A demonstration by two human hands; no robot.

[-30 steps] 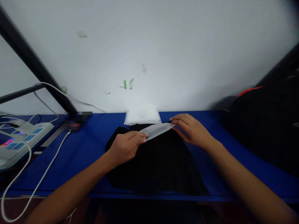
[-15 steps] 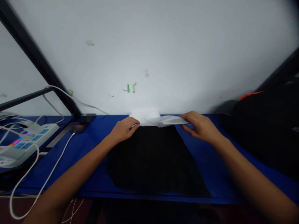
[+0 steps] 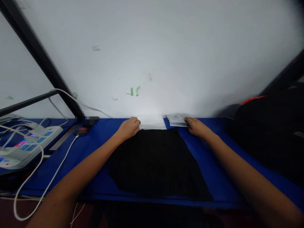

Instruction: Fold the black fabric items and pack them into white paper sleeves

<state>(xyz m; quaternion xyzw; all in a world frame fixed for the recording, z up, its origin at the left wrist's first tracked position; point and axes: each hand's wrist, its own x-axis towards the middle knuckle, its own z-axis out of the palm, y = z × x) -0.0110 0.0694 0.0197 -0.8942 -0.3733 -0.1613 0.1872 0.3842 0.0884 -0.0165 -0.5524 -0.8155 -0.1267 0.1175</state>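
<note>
A black cloth [image 3: 156, 161] lies spread on the blue table, its narrower edge toward the wall. Behind that edge rests a flat white sheet or bag [image 3: 152, 121]. My left hand [image 3: 130, 127] is at the left end of the white sheet, fingers closed on its edge beside the cloth's top left corner. To the right, a white printed packet [image 3: 177, 119] lies near the wall. My right hand [image 3: 195, 126] pinches the right end of this packet.
A white power strip [image 3: 35, 144] with plugged cables stands at the left by a black metal frame [image 3: 42, 60]. A white cable [image 3: 64, 158] runs across the blue table [image 3: 83, 161]. A large black bag or cloth pile [image 3: 270, 133] sits at the right.
My right hand has moved the printed packet rightward and lowered it near the wall, apart from the white sheet. My left hand has moved slightly toward the wall.
</note>
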